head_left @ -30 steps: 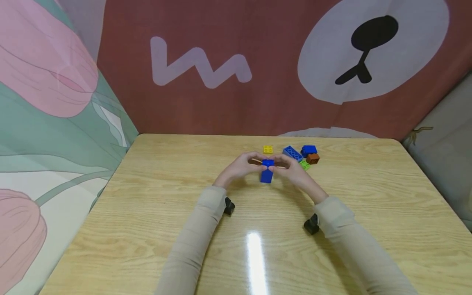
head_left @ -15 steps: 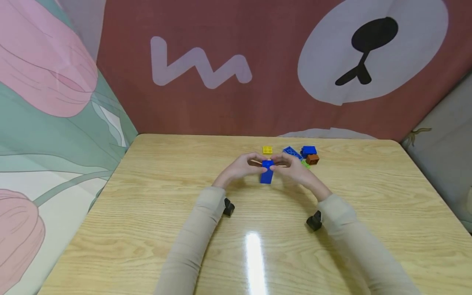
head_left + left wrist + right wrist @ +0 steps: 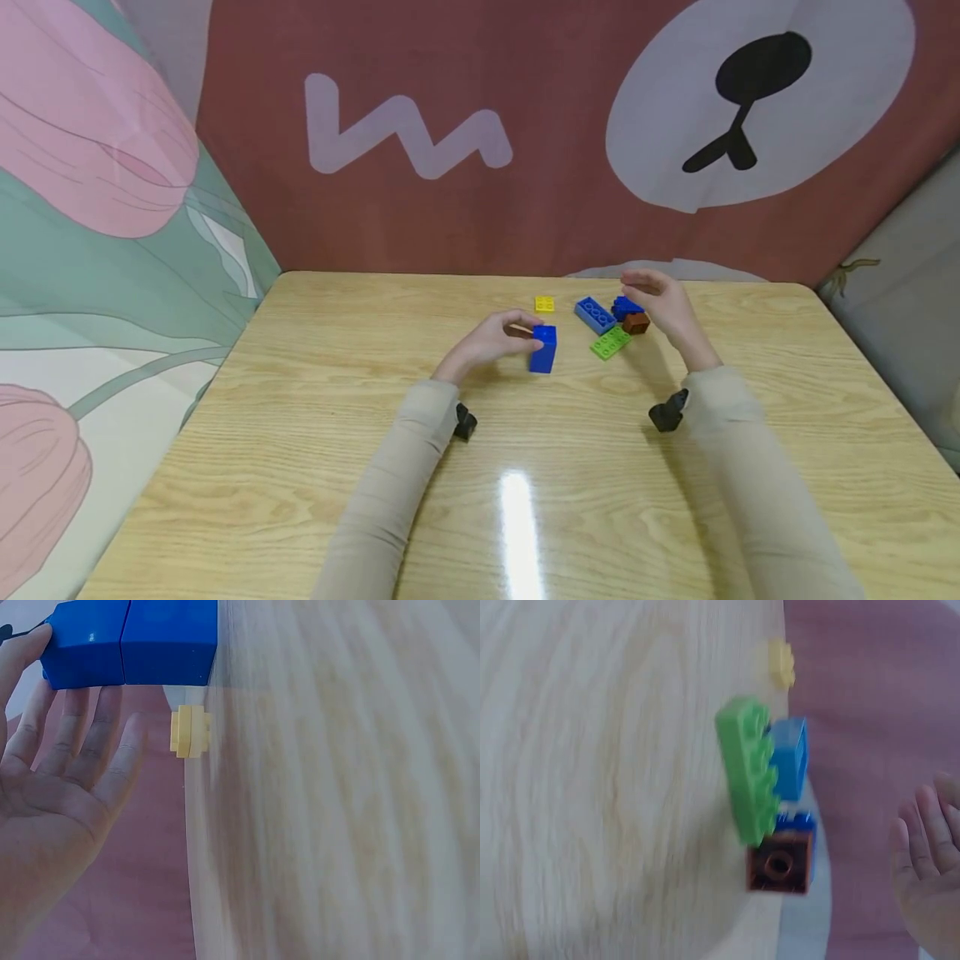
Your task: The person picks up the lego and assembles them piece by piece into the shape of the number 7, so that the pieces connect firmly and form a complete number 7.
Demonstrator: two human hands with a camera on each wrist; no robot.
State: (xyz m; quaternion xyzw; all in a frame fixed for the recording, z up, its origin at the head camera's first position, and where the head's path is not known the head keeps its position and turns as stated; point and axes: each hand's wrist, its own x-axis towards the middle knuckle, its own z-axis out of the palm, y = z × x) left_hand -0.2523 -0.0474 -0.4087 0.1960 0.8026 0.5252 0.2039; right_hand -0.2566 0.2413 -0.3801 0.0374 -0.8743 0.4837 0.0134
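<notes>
Two blue toy bricks point(image 3: 542, 354) stand stacked upright on the table. My left hand point(image 3: 491, 340) pinches the upper one from the left; in the left wrist view the thumb lies on its near face and the fingers reach behind. Over the far right loose bricks hovers my right hand point(image 3: 666, 312), fingers loosely bent and nothing in them. Nearest below it are a dark blue brick point(image 3: 622, 307), partly covered by the hand, and a brown brick point(image 3: 637, 323). A long blue brick point(image 3: 595, 316) and a lime green brick point(image 3: 611, 342) lie just left of these.
A small yellow brick point(image 3: 544, 304) sits behind the blue stack, close to the back edge of the wooden table point(image 3: 337, 417). Beyond that edge hangs a red-brown cloth point(image 3: 420, 225) with a printed face. Each wrist carries a small black camera.
My right hand has let go of the blue stack and moved right and back over the loose bricks, uncovering the green brick. The left hand keeps its hold on the stack.
</notes>
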